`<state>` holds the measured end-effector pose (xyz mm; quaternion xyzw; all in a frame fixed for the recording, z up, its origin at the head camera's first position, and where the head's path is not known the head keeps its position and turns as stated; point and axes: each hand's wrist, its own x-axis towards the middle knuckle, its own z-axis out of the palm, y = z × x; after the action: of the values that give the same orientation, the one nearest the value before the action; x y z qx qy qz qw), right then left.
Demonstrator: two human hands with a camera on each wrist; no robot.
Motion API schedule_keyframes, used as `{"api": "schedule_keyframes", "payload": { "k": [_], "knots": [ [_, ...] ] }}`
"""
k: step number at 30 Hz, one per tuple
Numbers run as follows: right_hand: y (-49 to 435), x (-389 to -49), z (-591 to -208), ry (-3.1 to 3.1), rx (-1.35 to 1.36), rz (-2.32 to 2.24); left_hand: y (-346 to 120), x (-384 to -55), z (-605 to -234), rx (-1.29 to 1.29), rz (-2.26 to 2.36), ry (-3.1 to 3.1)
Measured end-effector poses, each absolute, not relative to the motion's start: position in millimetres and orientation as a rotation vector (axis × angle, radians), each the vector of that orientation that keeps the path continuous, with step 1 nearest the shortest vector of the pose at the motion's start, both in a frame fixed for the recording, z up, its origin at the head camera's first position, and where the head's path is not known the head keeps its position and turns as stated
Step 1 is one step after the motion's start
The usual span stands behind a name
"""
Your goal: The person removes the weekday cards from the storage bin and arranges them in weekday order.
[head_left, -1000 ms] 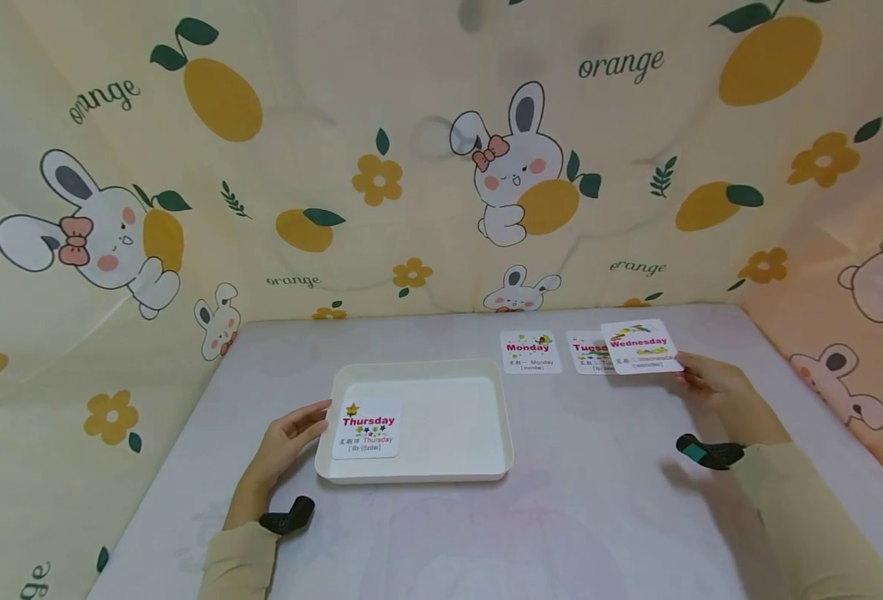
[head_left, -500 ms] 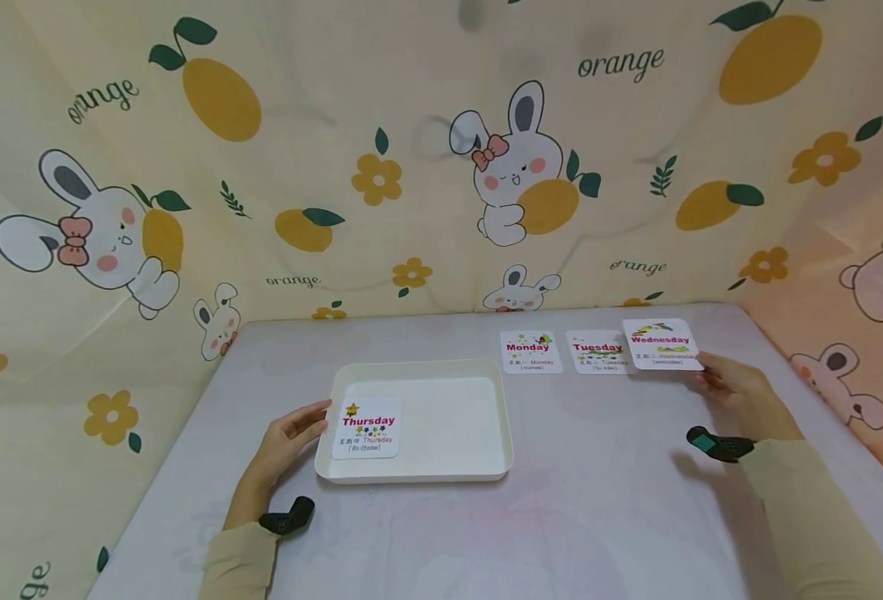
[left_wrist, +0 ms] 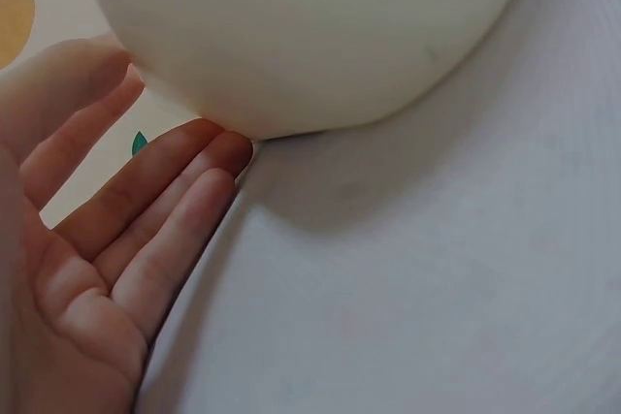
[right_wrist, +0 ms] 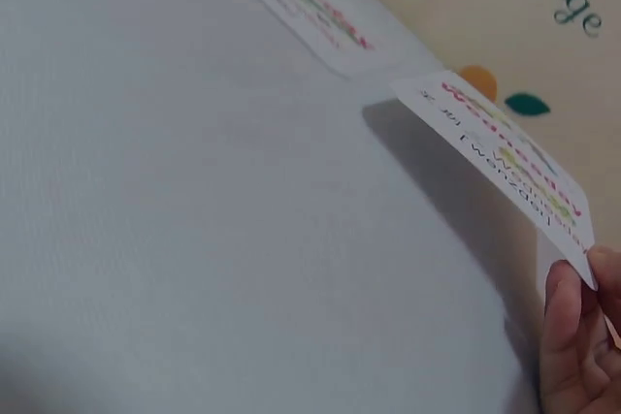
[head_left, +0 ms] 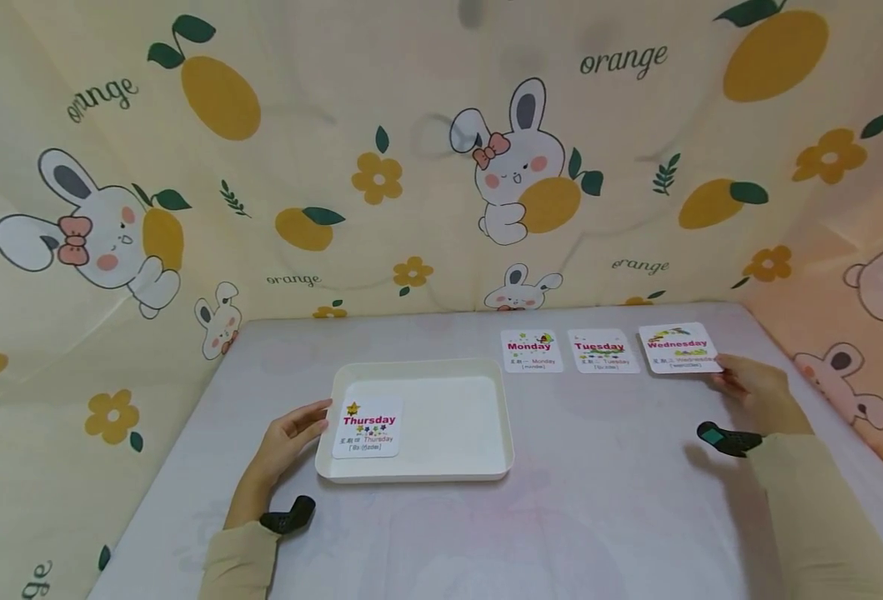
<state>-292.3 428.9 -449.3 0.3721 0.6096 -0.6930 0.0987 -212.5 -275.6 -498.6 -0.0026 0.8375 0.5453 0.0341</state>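
Note:
My right hand (head_left: 762, 390) pinches the white Wednesday card (head_left: 679, 354) by its right corner, between thumb and fingers. In the right wrist view this card (right_wrist: 500, 152) is tilted, raised off the table with its shadow below. To its left, the Tuesday card (head_left: 604, 354) and the Monday card (head_left: 531, 354) lie flat in a row. A shallow white tray (head_left: 452, 429) stands left of centre, holding the Thursday card (head_left: 367, 429) at its left side. Against the tray's left edge rests my left hand (head_left: 285, 440); the left wrist view shows its fingers (left_wrist: 155, 288) nearly straight, touching the tray's outer wall.
A pale cloth covers the table (head_left: 561, 517). Behind and at both sides hangs a cream curtain (head_left: 426, 83) printed with rabbits, oranges and flowers. Black straps (head_left: 288, 515) sit on both wrists.
My right hand has carried the Wednesday card rightward, from overlapping the Tuesday card to a spot beside it, and slightly lower. My left hand and the tray have stayed in place.

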Motion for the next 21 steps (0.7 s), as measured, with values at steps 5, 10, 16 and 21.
{"api": "schedule_keyframes", "payload": {
  "k": [5,10,16,21],
  "knots": [
    [434.2,-293.8,-450.6,1.835,1.175,-1.971,-275.7,-213.6,-498.8,-0.019,1.677,2.564],
    [436.0,-293.1,-450.3,1.838,1.21,-1.966,-276.5,-215.2,-499.1,0.005,1.668,2.573],
    [434.4,-289.3,-450.2,1.926,1.171,-1.9,-276.7,-215.1,-498.5,0.034,1.666,2.591],
    [434.6,-288.4,-453.2,1.93,1.15,-1.918,-275.4,-213.0,-494.9,0.086,1.736,2.555]
  ]
}}
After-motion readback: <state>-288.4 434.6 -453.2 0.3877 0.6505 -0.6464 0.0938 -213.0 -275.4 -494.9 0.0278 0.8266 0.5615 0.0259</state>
